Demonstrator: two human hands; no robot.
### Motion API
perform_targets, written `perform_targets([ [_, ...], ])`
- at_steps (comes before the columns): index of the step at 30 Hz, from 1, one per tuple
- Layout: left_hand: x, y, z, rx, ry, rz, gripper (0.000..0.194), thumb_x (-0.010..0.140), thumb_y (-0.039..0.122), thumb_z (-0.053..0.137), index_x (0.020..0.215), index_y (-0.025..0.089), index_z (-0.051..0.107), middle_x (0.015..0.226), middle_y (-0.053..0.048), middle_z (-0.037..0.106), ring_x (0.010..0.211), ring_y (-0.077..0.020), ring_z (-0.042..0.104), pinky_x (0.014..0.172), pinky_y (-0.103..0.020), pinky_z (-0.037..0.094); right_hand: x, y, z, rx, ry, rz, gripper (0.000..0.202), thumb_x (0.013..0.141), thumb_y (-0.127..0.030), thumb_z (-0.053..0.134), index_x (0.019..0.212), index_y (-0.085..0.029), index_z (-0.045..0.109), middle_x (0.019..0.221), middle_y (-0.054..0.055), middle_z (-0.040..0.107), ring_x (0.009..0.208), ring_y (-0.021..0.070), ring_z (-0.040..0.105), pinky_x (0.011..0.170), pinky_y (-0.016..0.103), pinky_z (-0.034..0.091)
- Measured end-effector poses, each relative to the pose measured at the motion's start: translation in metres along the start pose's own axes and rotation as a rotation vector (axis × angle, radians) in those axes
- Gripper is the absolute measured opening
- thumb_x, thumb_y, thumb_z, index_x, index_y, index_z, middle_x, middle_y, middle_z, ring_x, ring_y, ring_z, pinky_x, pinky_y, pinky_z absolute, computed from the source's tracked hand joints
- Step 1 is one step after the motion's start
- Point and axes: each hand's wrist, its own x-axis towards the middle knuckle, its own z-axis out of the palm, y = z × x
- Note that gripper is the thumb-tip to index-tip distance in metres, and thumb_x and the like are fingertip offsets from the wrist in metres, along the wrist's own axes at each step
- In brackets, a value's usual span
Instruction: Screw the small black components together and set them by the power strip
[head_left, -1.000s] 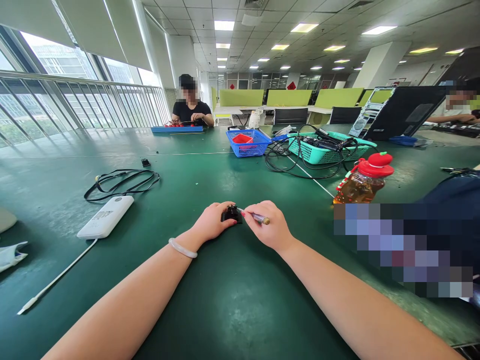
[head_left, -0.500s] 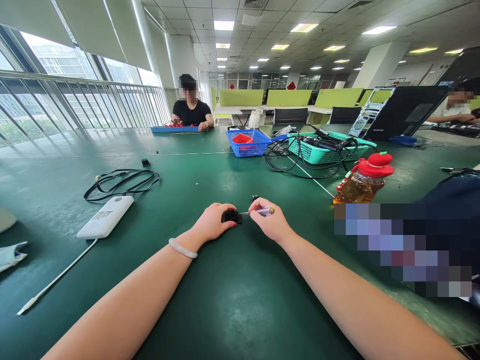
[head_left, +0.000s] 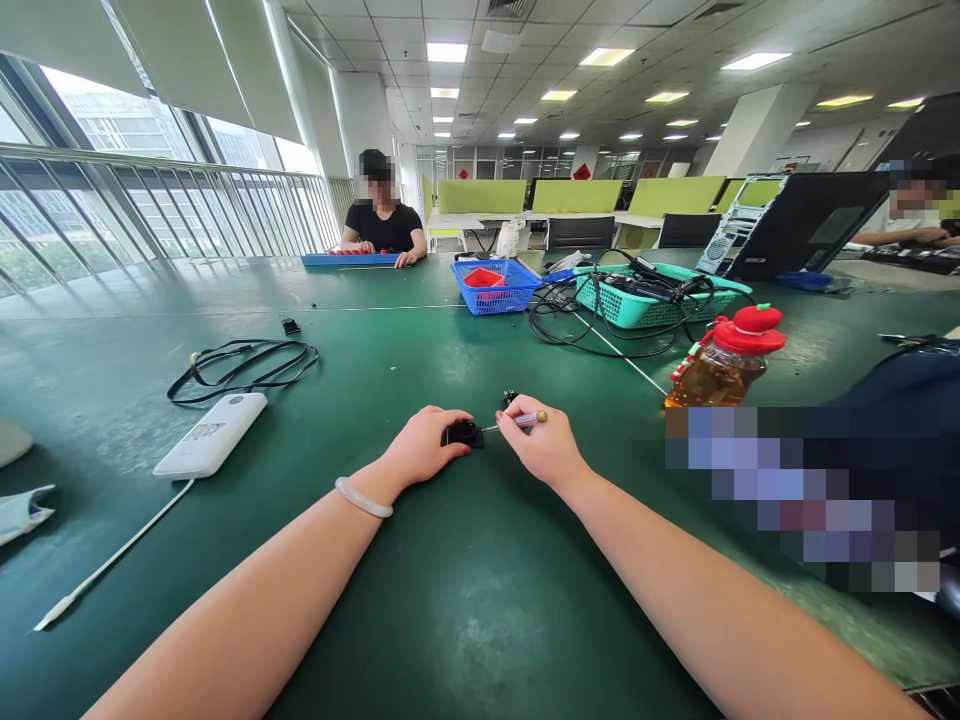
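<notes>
On the green table, my left hand grips a small black part between thumb and fingers. My right hand is closed around a thin screwdriver with a pale handle. The screwdriver lies nearly level, and its metal tip points left at the black part's right side; whether it touches is too small to tell. Just beyond my right fingertips sits another small black piece. A pale bracelet circles my left wrist.
A white power bank and a coiled black cable lie left. Farther back are a blue basket, a green basket with cables, and a red-lidded bottle at right. A person sits across the table.
The screwdriver's handle has tilted up slightly, with my right hand shifting a little. My left hand keeps its grip. The person across has moved their hands slightly.
</notes>
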Motion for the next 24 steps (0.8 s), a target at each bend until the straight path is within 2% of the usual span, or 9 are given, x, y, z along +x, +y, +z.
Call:
perform_targets([
  [3,0.001,-0.001,0.000,0.012,-0.002,-0.021,0.048,0.075,0.036,0.069,0.122,0.026,0.061,0.112,-0.007,0.068,0.108,-0.0256,0.058,0.098,-0.040,0.047,0.000,-0.002,-0.002,-0.020,0.002,-0.025,0.028,0.081,-0.037,0.051,0.058,-0.022,0.046,0.053,-0.003,0.052,0.051,0.0125,0.046,0.051,0.025,0.035],
  [9,0.001,0.000,-0.001,0.013,-0.009,-0.048,0.048,0.075,0.037,0.069,0.121,0.028,0.061,0.110,-0.006,0.068,0.107,-0.0254,0.059,0.096,-0.039,0.048,-0.001,-0.006,-0.001,-0.093,-0.107,-0.076,0.023,0.081,-0.030,0.051,0.060,-0.023,0.045,0.052,-0.004,0.052,0.049,0.0125,0.046,0.050,0.025,0.033],
  [14,0.001,-0.002,0.001,0.024,-0.011,-0.024,0.048,0.076,0.038,0.068,0.122,0.026,0.061,0.112,-0.006,0.068,0.106,-0.0259,0.060,0.095,-0.039,0.048,-0.004,-0.010,-0.002,-0.203,-0.120,-0.316,0.020,0.081,-0.023,0.052,0.062,-0.022,0.048,0.056,-0.003,0.057,0.055,0.0133,0.049,0.067,0.028,0.039],
  [18,0.001,-0.003,0.002,0.028,-0.012,0.015,0.047,0.078,0.039,0.065,0.122,0.025,0.061,0.112,-0.007,0.069,0.103,-0.0255,0.061,0.094,-0.039,0.048,-0.007,-0.013,-0.001,-0.175,-0.231,-0.485,0.011,0.082,-0.022,0.055,0.071,-0.022,0.055,0.066,-0.002,0.063,0.063,0.0136,0.054,0.079,0.032,0.039],
  [21,0.001,-0.004,0.001,0.029,-0.022,0.026,0.046,0.078,0.036,0.064,0.123,0.026,0.060,0.114,-0.006,0.069,0.103,-0.0250,0.061,0.093,-0.039,0.048,-0.008,-0.013,0.001,-0.193,-0.315,-0.488,0.005,0.081,-0.020,0.058,0.076,-0.021,0.059,0.075,0.000,0.067,0.069,0.0142,0.057,0.081,0.034,0.038],
  [24,0.001,-0.004,0.001,0.028,-0.026,0.030,0.047,0.078,0.038,0.065,0.123,0.026,0.060,0.115,-0.006,0.069,0.104,-0.0255,0.060,0.093,-0.039,0.048,-0.007,-0.012,0.003,-0.183,-0.320,-0.386,0.006,0.081,-0.019,0.058,0.075,-0.021,0.061,0.074,-0.002,0.067,0.069,0.0138,0.058,0.080,0.033,0.039],
])
